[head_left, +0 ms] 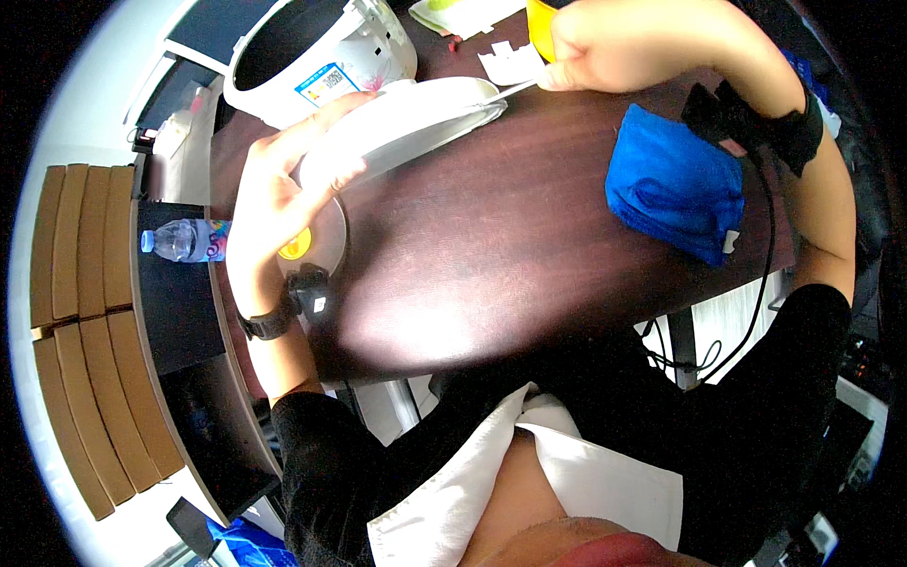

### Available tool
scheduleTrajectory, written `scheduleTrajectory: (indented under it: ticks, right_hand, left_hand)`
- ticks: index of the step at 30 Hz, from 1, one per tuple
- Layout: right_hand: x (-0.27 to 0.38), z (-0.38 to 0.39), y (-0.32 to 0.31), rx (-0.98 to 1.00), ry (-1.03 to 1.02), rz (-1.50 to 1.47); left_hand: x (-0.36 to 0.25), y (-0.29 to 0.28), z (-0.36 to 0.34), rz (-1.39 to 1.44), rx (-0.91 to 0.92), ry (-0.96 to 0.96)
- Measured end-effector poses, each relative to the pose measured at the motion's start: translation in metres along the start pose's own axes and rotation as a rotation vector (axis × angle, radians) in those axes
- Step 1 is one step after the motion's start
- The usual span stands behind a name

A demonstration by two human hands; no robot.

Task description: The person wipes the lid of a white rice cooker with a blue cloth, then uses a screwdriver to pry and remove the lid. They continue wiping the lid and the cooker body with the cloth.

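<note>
My left hand [283, 184] grips the near-left end of a white, shallow, lid-like plastic part [425, 118], with its thumb below and its fingers over the top. The part is tilted above the table. My right hand [605, 52] is closed on a slim, pale stick-like tool [518, 91], whose far end meets the right rim of the white part. Something yellow [540, 28] shows beside the right fingers; whether it belongs to the tool I cannot tell. Behind the left hand stands a white, open-topped appliance shell [326, 61] with a blue-edged label.
A blue cloth [673, 180] lies on the dark wooden table [491, 246] at right. A round disc with a yellow sticker [297, 246] is by my left wrist. White scraps [510, 64] lie at the back. A water bottle [184, 240] and cardboard boxes [85, 246] are at left.
</note>
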State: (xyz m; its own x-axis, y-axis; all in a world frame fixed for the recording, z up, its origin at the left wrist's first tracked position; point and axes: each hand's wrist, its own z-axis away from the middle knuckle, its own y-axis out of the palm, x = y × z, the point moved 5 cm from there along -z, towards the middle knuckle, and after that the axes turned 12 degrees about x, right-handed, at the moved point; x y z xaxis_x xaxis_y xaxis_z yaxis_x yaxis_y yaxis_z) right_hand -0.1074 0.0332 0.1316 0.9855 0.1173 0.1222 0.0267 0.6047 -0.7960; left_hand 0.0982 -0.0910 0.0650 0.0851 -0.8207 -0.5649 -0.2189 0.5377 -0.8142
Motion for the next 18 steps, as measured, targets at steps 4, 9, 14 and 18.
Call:
scheduleTrajectory:
  ticks: [4,9,14,18]
  right_hand:
    - [-0.011,-0.017,0.009,0.159,-0.006,-0.164]
    - [-0.045,-0.045,-0.002,0.683,-0.076,-0.608]
    - [-0.031,-0.036,0.011,-0.059,-0.105,-0.254]
    - [-0.032,-0.054,0.021,-0.256,-0.218,-0.107]
  left_hand:
    - [0.000,-0.001,0.002,0.022,0.019,-0.020]
    - [0.004,-0.008,-0.002,0.069,0.019,-0.007]
    - [0.003,-0.014,0.002,-0.043,-0.071,-0.048]
    - [-0.018,-0.008,-0.005,-0.431,-0.250,-0.202]
